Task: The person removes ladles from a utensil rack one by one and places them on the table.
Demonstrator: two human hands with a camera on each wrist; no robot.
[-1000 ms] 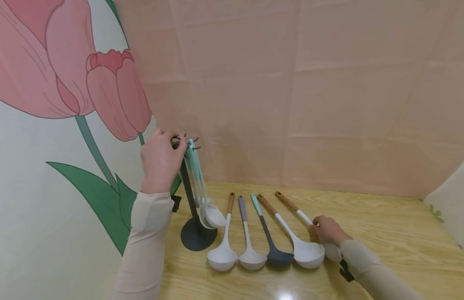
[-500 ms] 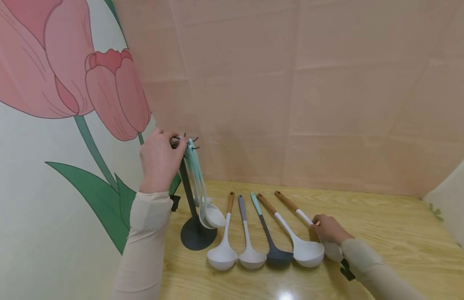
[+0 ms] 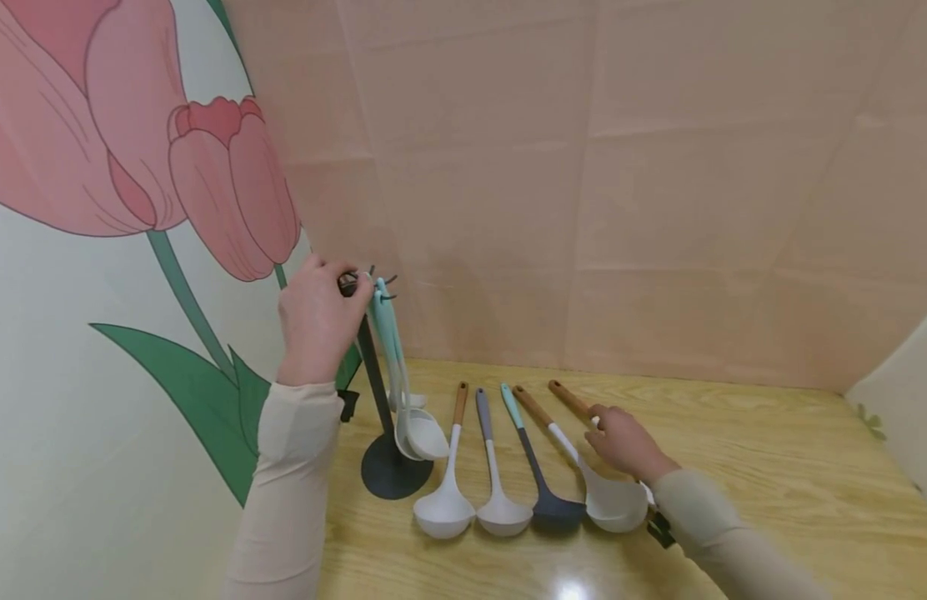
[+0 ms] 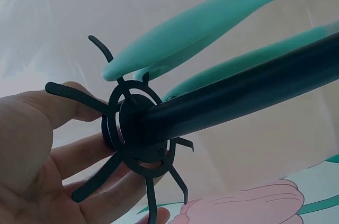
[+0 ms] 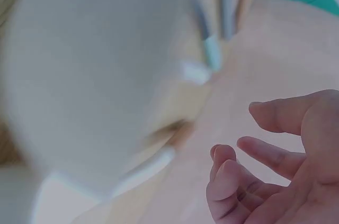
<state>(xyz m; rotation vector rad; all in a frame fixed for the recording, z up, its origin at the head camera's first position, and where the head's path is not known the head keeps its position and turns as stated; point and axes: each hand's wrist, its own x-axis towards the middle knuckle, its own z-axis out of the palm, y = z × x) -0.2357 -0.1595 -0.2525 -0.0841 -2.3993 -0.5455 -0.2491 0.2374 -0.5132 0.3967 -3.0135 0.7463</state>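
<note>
My left hand (image 3: 317,321) holds the top of a black utensil stand (image 3: 376,383), fingers and thumb around its hook ring (image 4: 112,118) in the left wrist view. Ladles with teal handles (image 4: 190,28) hang from the hooks, their white bowls (image 3: 428,435) low beside the pole. My right hand (image 3: 624,442) is over the rightmost ladle (image 3: 568,398), whose wooden handle shows while the hand and sleeve hide much of the rest. In the right wrist view, thumb and fingers stand apart with nothing between them; a large pale blurred bowl (image 5: 95,86) fills the left side.
Left of the right hand lie a white ladle (image 3: 617,507) with a wooden handle, a dark ladle (image 3: 559,515), a grey-handled ladle (image 3: 503,515) and another white ladle (image 3: 443,515). The wooden table (image 3: 794,467) meets a pinkish backdrop (image 3: 658,208) behind.
My right hand has moved left and slightly up, from the rightmost ladle's white shaft toward its wooden handle. The left hand stays on the stand; the hanging ladles have shifted slightly.
</note>
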